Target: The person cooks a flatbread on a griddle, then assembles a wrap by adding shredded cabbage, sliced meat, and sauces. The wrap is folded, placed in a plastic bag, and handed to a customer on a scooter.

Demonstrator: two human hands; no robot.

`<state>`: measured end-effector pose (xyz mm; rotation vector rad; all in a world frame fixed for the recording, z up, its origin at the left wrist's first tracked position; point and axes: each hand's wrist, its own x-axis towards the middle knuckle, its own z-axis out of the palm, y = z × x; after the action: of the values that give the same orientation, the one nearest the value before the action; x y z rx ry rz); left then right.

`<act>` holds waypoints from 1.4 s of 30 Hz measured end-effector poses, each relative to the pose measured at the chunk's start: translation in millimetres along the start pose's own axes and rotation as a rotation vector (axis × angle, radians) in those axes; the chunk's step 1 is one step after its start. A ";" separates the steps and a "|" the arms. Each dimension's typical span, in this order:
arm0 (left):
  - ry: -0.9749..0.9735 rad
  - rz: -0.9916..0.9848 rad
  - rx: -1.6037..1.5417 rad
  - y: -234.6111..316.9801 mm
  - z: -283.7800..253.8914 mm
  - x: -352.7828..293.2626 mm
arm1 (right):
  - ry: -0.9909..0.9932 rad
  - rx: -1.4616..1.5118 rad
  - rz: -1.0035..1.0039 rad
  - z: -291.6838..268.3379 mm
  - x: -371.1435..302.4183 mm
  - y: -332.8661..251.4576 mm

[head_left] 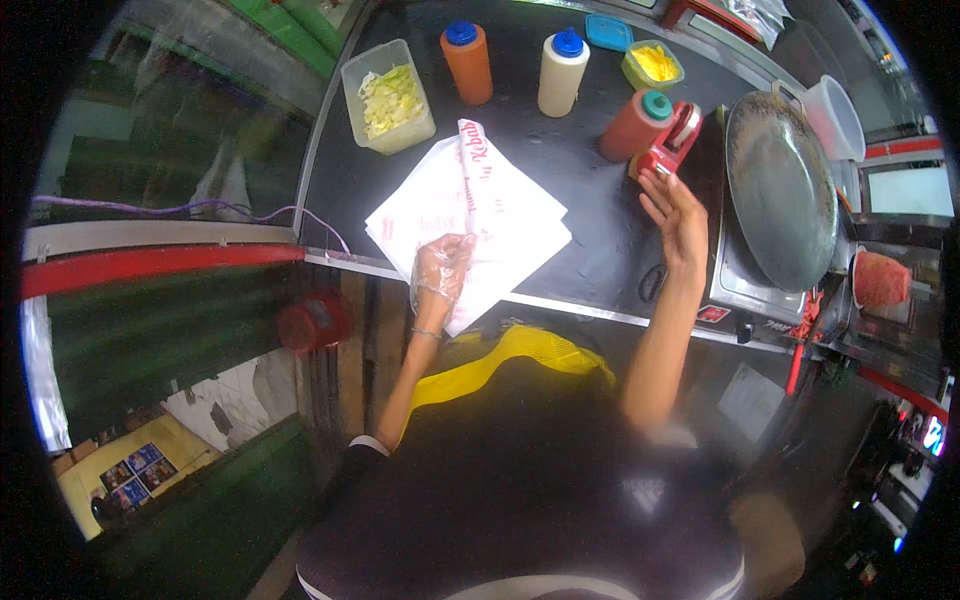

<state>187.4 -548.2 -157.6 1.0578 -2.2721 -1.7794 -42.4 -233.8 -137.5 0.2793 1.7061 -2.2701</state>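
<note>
A narrow roll wrapped in white paper with red print (pixel 474 180) lies on a stack of white paper sheets (pixel 530 225). My left hand (pixel 444 266), in a clear plastic glove, is closed on the lower part of this paper-wrapped roll. To the right, my bare right hand (pixel 681 222) is raised with its fingers stretched out. Its fingertips are at the near end of a red tape dispenser (pixel 672 146), and whether they touch it I cannot tell. A red sauce bottle with a green cap (pixel 636 124) stands just left of the dispenser.
Along the dark counter's (pixel 520 150) far side are a tub of chopped vegetables (pixel 391 105), an orange sauce bottle (pixel 468 65), a white sauce bottle (pixel 563 75) and a small box of yellow slices (pixel 655 65). A large round griddle pan (pixel 783 190) tilts over the stove (pixel 755 285) at right.
</note>
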 end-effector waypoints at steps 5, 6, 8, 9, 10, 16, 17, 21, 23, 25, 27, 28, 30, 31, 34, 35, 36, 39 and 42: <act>0.015 -0.006 0.013 -3.6 1.1 0.2 | 0.121 -0.062 -0.025 -4.3 4.2 42.7; 0.020 0.015 0.011 -6.4 1.6 0.9 | 0.123 -0.097 -0.046 -7.8 8.7 46.8; 0.032 -0.020 0.000 -11.3 2.7 2.5 | 0.139 -0.172 -0.124 -13.0 15.4 50.0; 0.027 -0.033 -0.009 -13.2 3.5 3.1 | 0.188 -0.349 -0.095 -13.7 15.5 49.8; 0.033 0.003 -0.002 -14.9 4.3 3.6 | 0.197 -0.339 -0.113 -13.0 11.1 49.1; 0.062 0.038 0.013 -16.8 6.6 4.0 | -0.267 -0.645 -0.485 48.5 -63.7 60.6; 0.056 0.026 0.017 -16.4 6.3 3.9 | -0.402 -0.521 -0.391 66.2 -74.1 67.7; 0.033 -0.037 0.000 -14.3 4.2 4.0 | -0.628 -0.717 -0.495 115.5 -80.5 85.0; 0.033 -0.009 0.009 -12.8 3.3 3.8 | -0.671 -0.811 -0.559 128.2 -75.3 91.2; 0.030 -0.010 0.016 -10.7 3.0 2.9 | -0.669 -0.855 -0.595 135.8 -69.3 96.5; 0.026 -0.043 0.020 -7.9 3.1 1.1 | -0.606 -0.821 -0.621 140.8 -63.2 100.9; 0.043 -0.021 0.024 -6.4 3.2 -0.2 | -0.583 -0.829 -0.603 142.6 -61.1 103.0; 0.076 0.021 0.031 -3.1 2.8 -2.4 | -0.580 -0.790 -0.617 145.0 -57.5 106.5; 0.079 0.011 0.045 -1.6 2.5 -3.1 | -0.574 -0.778 -0.607 145.7 -56.2 108.0; 0.069 -0.025 0.081 2.3 0.3 -3.7 | -0.582 -0.761 -0.593 146.7 -53.5 110.3; 0.056 -0.043 0.090 3.0 -0.4 -3.9 | -0.584 -0.772 -0.606 147.1 -52.9 110.5; 0.043 -0.061 0.099 3.2 -1.0 -3.7 | -0.584 -0.783 -0.613 147.8 -52.7 110.6; 0.052 -0.037 0.060 0.4 -0.6 -3.4 | -0.540 -0.753 -0.576 151.8 -51.8 110.2; 0.079 0.002 0.039 -7.6 2.9 -2.1 | -0.504 -0.789 -0.551 156.1 -51.5 109.9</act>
<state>191.2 -545.3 -164.4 1.1116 -2.2698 -1.6675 46.1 -406.2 -176.3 -0.9332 2.3510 -1.5209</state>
